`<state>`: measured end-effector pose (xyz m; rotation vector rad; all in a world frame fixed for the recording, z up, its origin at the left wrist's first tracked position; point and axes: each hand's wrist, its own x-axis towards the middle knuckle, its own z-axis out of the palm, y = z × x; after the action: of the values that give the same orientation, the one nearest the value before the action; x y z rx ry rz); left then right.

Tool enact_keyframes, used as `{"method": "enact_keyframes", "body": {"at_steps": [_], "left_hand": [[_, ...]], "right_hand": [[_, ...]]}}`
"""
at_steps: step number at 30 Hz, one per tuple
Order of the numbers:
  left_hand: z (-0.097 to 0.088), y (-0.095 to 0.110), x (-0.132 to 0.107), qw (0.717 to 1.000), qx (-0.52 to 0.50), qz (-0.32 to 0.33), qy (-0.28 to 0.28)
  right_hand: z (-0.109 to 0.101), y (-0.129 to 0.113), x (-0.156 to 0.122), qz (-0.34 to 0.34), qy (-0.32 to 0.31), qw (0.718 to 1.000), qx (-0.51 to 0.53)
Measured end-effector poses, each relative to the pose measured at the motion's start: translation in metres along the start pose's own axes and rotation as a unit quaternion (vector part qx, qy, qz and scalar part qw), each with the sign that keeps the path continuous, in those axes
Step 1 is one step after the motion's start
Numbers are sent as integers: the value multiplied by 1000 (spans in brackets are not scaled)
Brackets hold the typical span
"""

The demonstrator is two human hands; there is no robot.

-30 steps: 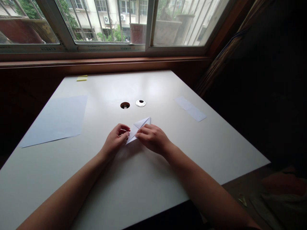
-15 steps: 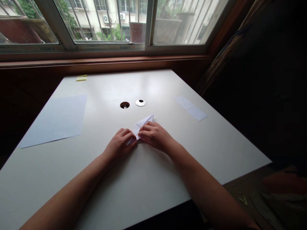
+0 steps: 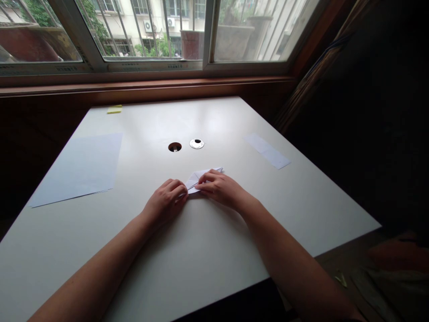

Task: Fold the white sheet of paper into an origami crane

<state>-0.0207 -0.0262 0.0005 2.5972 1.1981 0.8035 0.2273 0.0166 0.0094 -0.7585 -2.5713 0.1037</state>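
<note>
A small folded sheet of white paper (image 3: 193, 181) lies between my hands, near the middle of the white table (image 3: 214, 250). Its pointed far end sticks out past my right fingers, up and to the right. My left hand (image 3: 167, 194) pinches the near left end, and its fingertips cover that corner. My right hand (image 3: 217, 185) grips the folded paper along its near right side, with thumb and fingers closed on it. The parts under both sets of fingers are hidden.
Large white sheets (image 3: 80, 167) lie at the left. A narrow paper strip (image 3: 267, 151) lies at the right. Beyond my hands are a round cable hole (image 3: 174, 147) and its silver cover (image 3: 196, 143). A yellow slip (image 3: 114, 109) sits by the far edge, below the window (image 3: 140, 67).
The folded paper has turned clockwise, its far point swinging right and lower. My right hand has shifted slightly right and my left hand slightly left; both still hold the paper.
</note>
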Motion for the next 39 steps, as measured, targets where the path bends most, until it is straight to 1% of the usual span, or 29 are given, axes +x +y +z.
{"method": "enact_keyframes", "body": {"at_steps": [4,8,13,15,19,24,30,34,39], "left_hand": [[1,-2,-1,1000,1,3,5],[0,-3,-2,1000,2,-8,11],[-2,-2,-2,999,-20,-29,0],[-2,-2,-2,998,-42,-39,-4],[-1,-2,-2,997,-66,-46,-6],[-2,0,-1,997,-73,-32,-6],[1,1,-2,999,-51,0,-1],[1,2,-1,998,-55,7,10],[0,2,0,994,-106,-22,13]], "right_hand": [[6,-1,-2,-9,8,1000,14],[8,-1,-4,-3,34,998,47],[4,0,-10,-3,66,993,99],[2,2,-15,-2,74,993,96],[-1,6,-24,-4,64,994,85],[0,6,-25,11,73,994,75],[2,2,-21,16,68,996,62],[1,-3,-18,44,66,992,98],[0,-5,-16,106,65,980,154]]}}
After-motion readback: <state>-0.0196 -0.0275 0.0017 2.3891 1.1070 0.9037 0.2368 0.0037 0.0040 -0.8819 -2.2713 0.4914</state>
